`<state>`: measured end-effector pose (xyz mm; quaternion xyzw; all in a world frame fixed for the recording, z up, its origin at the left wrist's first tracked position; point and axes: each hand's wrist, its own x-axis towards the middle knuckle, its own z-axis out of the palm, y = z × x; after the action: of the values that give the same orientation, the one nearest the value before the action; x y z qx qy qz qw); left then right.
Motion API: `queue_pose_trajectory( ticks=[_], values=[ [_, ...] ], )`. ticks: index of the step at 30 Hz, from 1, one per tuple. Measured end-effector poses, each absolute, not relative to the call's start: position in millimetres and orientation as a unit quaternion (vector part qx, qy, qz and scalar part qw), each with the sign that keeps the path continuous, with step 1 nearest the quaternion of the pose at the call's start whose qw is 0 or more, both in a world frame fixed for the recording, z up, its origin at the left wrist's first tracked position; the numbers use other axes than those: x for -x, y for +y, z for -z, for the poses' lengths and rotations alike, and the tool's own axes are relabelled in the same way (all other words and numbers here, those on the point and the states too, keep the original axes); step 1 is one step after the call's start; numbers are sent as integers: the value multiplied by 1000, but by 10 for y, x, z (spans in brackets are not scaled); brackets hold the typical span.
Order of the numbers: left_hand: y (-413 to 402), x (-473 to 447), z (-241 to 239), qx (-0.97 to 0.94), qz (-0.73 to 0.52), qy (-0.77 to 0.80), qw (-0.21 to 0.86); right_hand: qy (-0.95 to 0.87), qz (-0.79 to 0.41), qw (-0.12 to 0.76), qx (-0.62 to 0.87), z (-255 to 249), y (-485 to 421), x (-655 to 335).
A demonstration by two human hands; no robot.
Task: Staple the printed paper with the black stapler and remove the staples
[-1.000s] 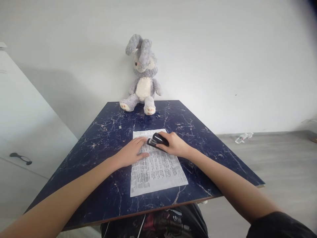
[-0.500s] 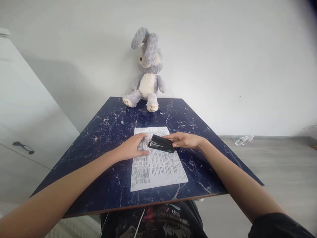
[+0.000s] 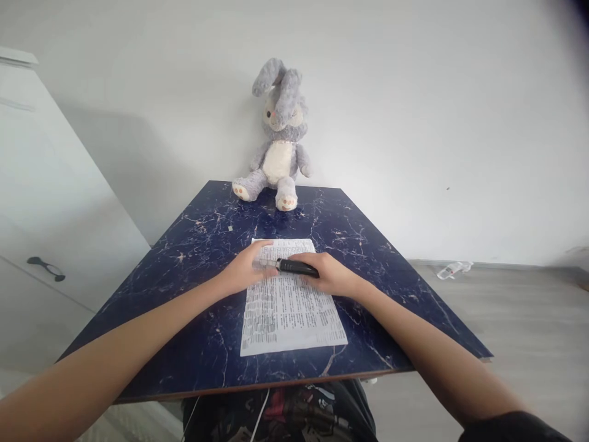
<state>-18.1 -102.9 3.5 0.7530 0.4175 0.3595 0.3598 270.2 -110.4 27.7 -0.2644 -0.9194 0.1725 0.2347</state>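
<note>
A printed sheet of paper (image 3: 291,312) lies on the dark blue marbled table (image 3: 197,331). My right hand (image 3: 332,276) is closed around a black stapler (image 3: 297,267), which lies across the upper part of the sheet. My left hand (image 3: 243,273) rests at the sheet's upper left corner, its fingers curled and touching the stapler's front end and the paper. Whether the left fingers grip anything is unclear.
A grey plush rabbit (image 3: 278,138) sits at the table's far edge against the white wall. A white cabinet (image 3: 41,202) with a dark handle stands to the left. A crumpled plastic bottle (image 3: 453,269) lies on the grey floor at the right.
My right hand has wrapped over the stapler from its earlier fingertip hold at the back end. My left hand has moved up to the stapler's front. The view tilted slightly.
</note>
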Motion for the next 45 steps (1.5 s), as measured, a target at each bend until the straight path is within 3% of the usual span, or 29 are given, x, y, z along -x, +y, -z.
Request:
queue_pose_trajectory(
  ticks=[4, 7, 9, 14, 19, 21, 24, 26, 31, 40, 45],
  values=[
    [-1024, 167, -157, -531, -491, 361, 589, -914, 57, 304, 262, -218, -1151, -2692],
    [-1053, 165, -190, -460, -416, 303, 723, -911, 200, 266, 245, -240, -1232, -2660],
    [-1078, 157, -176, -467, -369, 304, 744, -915, 250, 225, 222, -265, -1296, -2622],
    [-1085, 135, -107, -512, -361, 346, 698, -921, 226, 220, 229, -257, -1337, -2543],
    [-1013, 170, -82, -537, -464, 438, 551, -853, -49, 350, 384, -219, -1201, -2578],
    [-996, 182, -93, -550, -515, 441, 488, -828, -157, 321, 432, -217, -1144, -2603],
    [-1018, 161, -140, -561, -538, 391, 494, -840, -235, 237, 427, -210, -1098, -2606],
    [-1073, 122, -193, -589, -527, 368, 490, -860, -216, 249, 390, -216, -1109, -2587],
    [-1339, 15, -328, -710, -472, 268, 449, -884, -9, 406, 232, -298, -1296, -2541],
    [-1596, -22, -255, -814, -378, 195, 395, -928, 139, 329, 104, -178, -1526, -2508],
    [-1553, 25, -402, -814, -446, 223, 297, -893, 96, 404, 172, -299, -1337, -2594]
  ],
)
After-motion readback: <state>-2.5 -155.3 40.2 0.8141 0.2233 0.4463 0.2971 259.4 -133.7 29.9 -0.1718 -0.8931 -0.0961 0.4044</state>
